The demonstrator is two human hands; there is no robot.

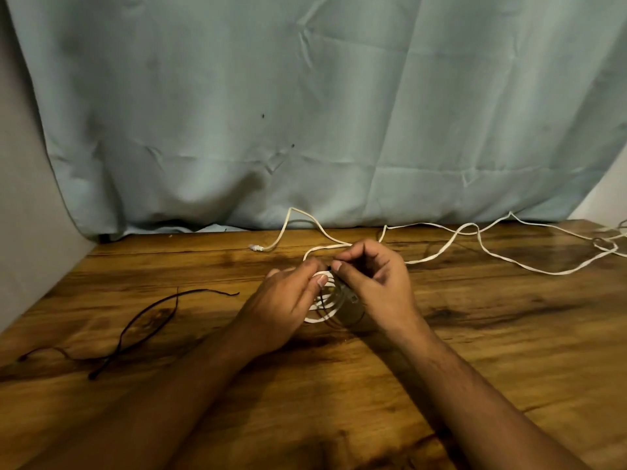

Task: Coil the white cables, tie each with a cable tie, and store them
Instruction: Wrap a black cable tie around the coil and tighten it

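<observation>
One wide head-worn view looks forward and down, close over the table (pixel 492 361), facing a hanging cloth (pixel 305 96) behind.

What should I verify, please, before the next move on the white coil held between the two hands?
1. Coil loops gathered: ok, the left hand grips them.
2. Black tie across the loops: ok, the right hand pinches it.
3. Tie fastened: cannot tell, the fingers hide the joint.
4. Spare ties on the table, to the left: ok.
5. Loose white cable at the back right coiled: not ok.
6. Storage place in view: not ok.
</observation>
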